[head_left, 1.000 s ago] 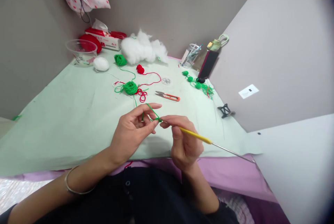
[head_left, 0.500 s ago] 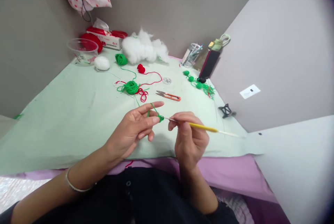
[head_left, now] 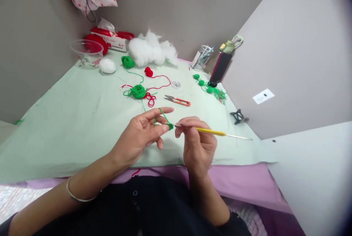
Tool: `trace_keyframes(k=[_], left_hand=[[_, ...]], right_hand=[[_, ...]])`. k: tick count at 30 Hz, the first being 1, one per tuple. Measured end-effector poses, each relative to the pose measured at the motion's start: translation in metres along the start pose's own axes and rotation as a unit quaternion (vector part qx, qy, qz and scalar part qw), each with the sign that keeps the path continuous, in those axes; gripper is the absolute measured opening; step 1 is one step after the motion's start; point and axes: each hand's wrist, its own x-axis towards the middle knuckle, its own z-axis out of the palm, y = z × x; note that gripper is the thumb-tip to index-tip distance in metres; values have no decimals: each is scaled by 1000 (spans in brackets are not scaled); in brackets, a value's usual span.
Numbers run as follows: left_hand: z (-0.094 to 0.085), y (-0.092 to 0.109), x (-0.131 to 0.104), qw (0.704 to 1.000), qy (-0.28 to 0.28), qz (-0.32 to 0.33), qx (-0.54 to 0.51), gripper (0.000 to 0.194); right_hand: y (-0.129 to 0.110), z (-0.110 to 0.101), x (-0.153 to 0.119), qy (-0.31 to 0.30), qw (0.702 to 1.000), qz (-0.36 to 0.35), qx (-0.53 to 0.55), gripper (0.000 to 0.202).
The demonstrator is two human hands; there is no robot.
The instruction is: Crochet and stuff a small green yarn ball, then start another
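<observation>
My left hand (head_left: 147, 129) pinches a small piece of green crochet (head_left: 170, 126) between thumb and fingers, and a strand of green yarn (head_left: 164, 115) runs over its raised index finger. In my right hand (head_left: 199, 144) is a crochet hook (head_left: 211, 131) with a yellow handle, held like a pen. The hook's metal tip meets the green piece at my left thumb; the exact stitch is too small to make out. Beyond my hands lie a wound bundle of green yarn (head_left: 138, 91) and thread snips (head_left: 177, 100) with orange handles.
Behind are white stuffing (head_left: 151, 49), a white yarn ball (head_left: 107, 66), a clear plastic tub (head_left: 86, 58) and a tissue box (head_left: 117, 42). To the right stand a pen cup (head_left: 202, 59) and a phone (head_left: 220, 68), near small green crocheted balls (head_left: 201, 83) and a black stand (head_left: 239, 116).
My right hand has shifted slightly left with the hook, bringing its tip further into the green piece. My left hand has barely moved.
</observation>
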Motion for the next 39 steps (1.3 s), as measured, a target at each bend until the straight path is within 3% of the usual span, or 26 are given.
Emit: trace_keyframes(k=[7, 10, 13, 17, 22, 34, 36, 39], left_hand=[[6, -7, 1, 1000, 18, 3, -17, 44], [4, -8, 4, 996, 4, -57, -74, 38], [1, -6, 7, 989, 5, -89, -116, 26], [1, -4, 7, 996, 12, -44, -79, 30], [4, -4, 1, 1000, 16, -1, 2, 32], [-2, -3, 0, 998, -3, 35, 58, 32], [-3, -2, 0, 997, 1, 36, 68, 32], [-3, -1, -1, 993, 15, 50, 102, 33]], right_hand=[[6, 5, -6, -17, 974, -124, -191, 25], [10, 3, -7, -22, 951, -189, -242, 31], [9, -1, -2, -2, 980, -120, -161, 26], [5, -1, 4, 6, 999, -14, -40, 18], [5, -1, 2, -17, 998, 1, -66, 15], [7, -6, 2, -22, 996, 67, 47, 18], [4, -7, 2, -29, 997, 58, 51, 18], [-2, -8, 0, -41, 998, 5, -45, 21]])
